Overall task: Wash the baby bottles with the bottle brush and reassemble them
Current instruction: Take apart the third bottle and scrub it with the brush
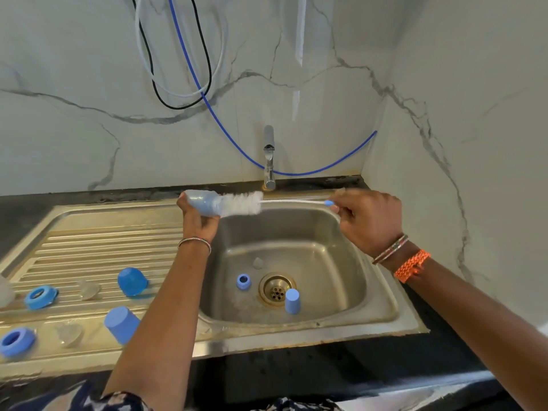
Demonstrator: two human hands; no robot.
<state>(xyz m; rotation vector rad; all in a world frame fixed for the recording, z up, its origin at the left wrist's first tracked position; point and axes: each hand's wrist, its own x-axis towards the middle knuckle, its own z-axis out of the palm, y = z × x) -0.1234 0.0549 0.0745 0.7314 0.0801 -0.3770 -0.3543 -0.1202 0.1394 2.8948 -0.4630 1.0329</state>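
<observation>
Over the sink basin (341,262) I have both hands raised: my left hand (197,221) wraps around a clear baby bottle (204,204) held sideways, its mouth facing right, and my right hand (366,221) pinches the thin handle of the bottle brush (243,203) near its blue tip. The white bristle head sits at the bottle's mouth, mostly outside it as far as I can tell.

Down in the basin a blue collar ring (243,281) and a blue cap (292,301) flank the drain (276,289), with a clear teat (257,263) just behind. On the drainboard (98,241) to the left lie two more rings, two caps and two clear teats.

My worry is the grip on that slender handle: held so far from the bristles, the wire could flex and flick out of the neck, spraying water or jolting the bottle loose from wet fingers. A dropped bottle would land among the parts by the drain. The clear teats are also easy to overlook at reassembly.
</observation>
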